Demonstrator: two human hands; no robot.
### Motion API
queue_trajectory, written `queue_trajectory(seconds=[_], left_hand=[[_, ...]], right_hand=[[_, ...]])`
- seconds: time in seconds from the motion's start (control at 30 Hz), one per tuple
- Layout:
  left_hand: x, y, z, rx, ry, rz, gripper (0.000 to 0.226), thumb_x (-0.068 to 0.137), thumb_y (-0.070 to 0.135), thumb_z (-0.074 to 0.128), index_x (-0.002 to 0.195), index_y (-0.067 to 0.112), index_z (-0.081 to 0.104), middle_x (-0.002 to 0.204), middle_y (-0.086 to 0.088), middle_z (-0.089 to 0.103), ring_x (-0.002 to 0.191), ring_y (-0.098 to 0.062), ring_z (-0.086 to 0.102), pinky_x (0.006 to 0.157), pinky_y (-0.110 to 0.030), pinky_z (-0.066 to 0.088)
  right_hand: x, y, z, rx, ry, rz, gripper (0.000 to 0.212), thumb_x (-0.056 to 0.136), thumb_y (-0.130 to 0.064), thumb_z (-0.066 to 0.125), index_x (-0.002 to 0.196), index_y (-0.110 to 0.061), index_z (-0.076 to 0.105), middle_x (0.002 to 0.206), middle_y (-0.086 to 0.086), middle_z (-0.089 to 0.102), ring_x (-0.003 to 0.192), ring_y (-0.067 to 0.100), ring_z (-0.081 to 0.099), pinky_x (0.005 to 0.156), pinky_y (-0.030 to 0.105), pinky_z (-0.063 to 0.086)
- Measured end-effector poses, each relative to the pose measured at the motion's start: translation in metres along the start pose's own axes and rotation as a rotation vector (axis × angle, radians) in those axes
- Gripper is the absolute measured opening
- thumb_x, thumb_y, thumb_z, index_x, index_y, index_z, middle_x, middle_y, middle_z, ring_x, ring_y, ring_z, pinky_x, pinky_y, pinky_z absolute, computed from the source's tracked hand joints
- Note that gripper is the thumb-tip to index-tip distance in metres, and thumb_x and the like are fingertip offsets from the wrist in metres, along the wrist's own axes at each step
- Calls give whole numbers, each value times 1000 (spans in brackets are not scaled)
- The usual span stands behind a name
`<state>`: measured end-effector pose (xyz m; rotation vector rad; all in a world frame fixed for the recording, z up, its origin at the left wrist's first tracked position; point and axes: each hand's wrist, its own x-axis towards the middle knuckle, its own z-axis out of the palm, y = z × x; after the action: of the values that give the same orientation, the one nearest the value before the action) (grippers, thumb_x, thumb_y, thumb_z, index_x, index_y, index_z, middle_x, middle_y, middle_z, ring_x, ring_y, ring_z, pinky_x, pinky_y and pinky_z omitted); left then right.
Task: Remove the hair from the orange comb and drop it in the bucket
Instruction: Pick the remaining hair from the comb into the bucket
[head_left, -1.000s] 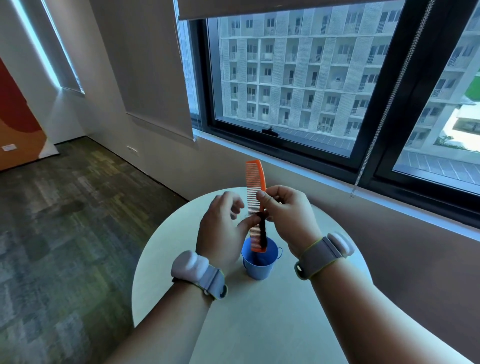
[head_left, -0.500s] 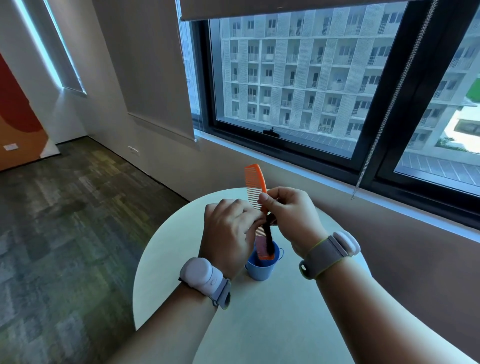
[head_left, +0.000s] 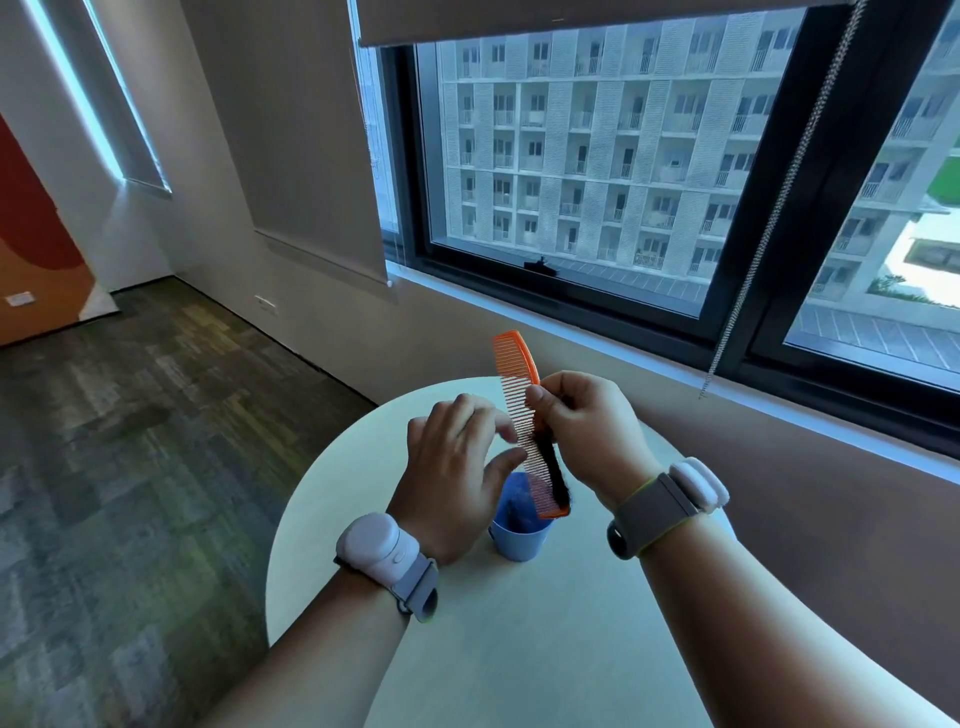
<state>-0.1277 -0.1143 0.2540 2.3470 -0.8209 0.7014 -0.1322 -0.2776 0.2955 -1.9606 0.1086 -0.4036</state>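
An orange comb (head_left: 519, 384) stands nearly upright over a small blue bucket (head_left: 519, 538) on the round table. My right hand (head_left: 592, 436) grips the comb at its middle. Dark hair (head_left: 555, 475) clings along the lower part of the comb's spine, just above the bucket's mouth. My left hand (head_left: 457, 478) hovers left of the comb, fingers spread and loosely bent, thumb tip close to the teeth, holding nothing. The bucket's left side is hidden behind that hand.
The round pale table (head_left: 363, 519) stands against a wall under a wide window (head_left: 597, 182). A blind's bead chain (head_left: 769, 218) hangs down at the right. Carpeted floor (head_left: 130, 441) lies to the left.
My left hand has let go of the comb's lower teeth and drawn back to the left with fingers spread. The comb's top has tilted left, lower end still over the bucket.
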Motion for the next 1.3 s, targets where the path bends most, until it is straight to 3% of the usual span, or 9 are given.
queue_trajectory(seconds=[0.1, 0.27, 0.4, 0.5, 0.67, 0.9, 1.03, 1.17, 1.3], left_hand=[[2, -2, -2, 14, 11, 19, 38, 94, 43, 60, 132, 37, 58, 121, 11, 54, 113, -15, 46, 89, -37, 35], [2, 2, 1, 47, 182, 70, 21, 89, 40, 68, 110, 40, 74, 103, 15, 63, 97, -18, 51, 78, -39, 35], [1, 7, 3, 41, 262, 121, 9, 89, 30, 70, 94, 33, 77, 94, 14, 66, 93, -18, 54, 78, -39, 36], [3, 7, 3, 74, 223, 128, 10, 90, 23, 68, 90, 29, 75, 94, 12, 65, 93, -18, 53, 80, -37, 33], [3, 4, 3, 157, 64, 102, 8, 96, 24, 59, 92, 30, 60, 101, 9, 56, 96, -20, 49, 80, -38, 33], [6, -6, -4, 210, -19, 134, 18, 100, 40, 43, 94, 29, 54, 100, 8, 52, 96, -20, 46, 80, -37, 29], [2, -5, -3, 136, 28, 17, 24, 100, 48, 42, 91, 29, 55, 98, 10, 51, 96, -17, 47, 81, -37, 30], [-2, 3, 1, -89, 80, -236, 27, 93, 60, 48, 92, 34, 49, 96, 15, 49, 93, -13, 50, 80, -36, 37], [0, 21, -4, -315, 47, -544, 59, 70, 74, 65, 111, 35, 48, 93, 15, 56, 83, -6, 54, 73, -31, 48]], right_hand=[[0, -2, -3, 11, 5, 1, 17, 92, -23, 68, 77, -15, 71, 69, 6, 70, 61, 16, 60, 71, 45, 56], [-6, -6, 1, -33, -2, -9, 16, 91, -22, 69, 78, -13, 72, 73, 8, 72, 59, 10, 54, 61, 29, 48], [-7, -10, 2, -82, -14, -26, 17, 91, -23, 68, 76, -15, 70, 72, 7, 71, 60, 13, 55, 60, 27, 44], [-7, -9, 2, -81, -28, -25, 18, 92, -21, 67, 75, -13, 69, 70, 9, 69, 61, 19, 57, 63, 31, 47], [-10, -5, 10, -214, -55, -62, 27, 94, -16, 62, 69, -22, 54, 61, -7, 54, 58, 10, 47, 59, 29, 34], [-9, -1, 13, -240, -41, -75, 15, 95, -16, 60, 80, -12, 62, 74, 8, 65, 74, 30, 59, 70, 38, 48], [-8, 3, 15, -157, -17, -45, 17, 95, -20, 61, 79, -16, 61, 72, 6, 67, 73, 29, 64, 74, 47, 54], [-12, 0, 13, 46, -33, 4, 18, 96, -19, 62, 77, -18, 62, 67, 2, 69, 60, 25, 70, 67, 49, 60], [-14, -1, 10, 158, 17, 30, 12, 92, -21, 69, 83, -13, 68, 72, 7, 72, 59, 26, 71, 60, 51, 60]])
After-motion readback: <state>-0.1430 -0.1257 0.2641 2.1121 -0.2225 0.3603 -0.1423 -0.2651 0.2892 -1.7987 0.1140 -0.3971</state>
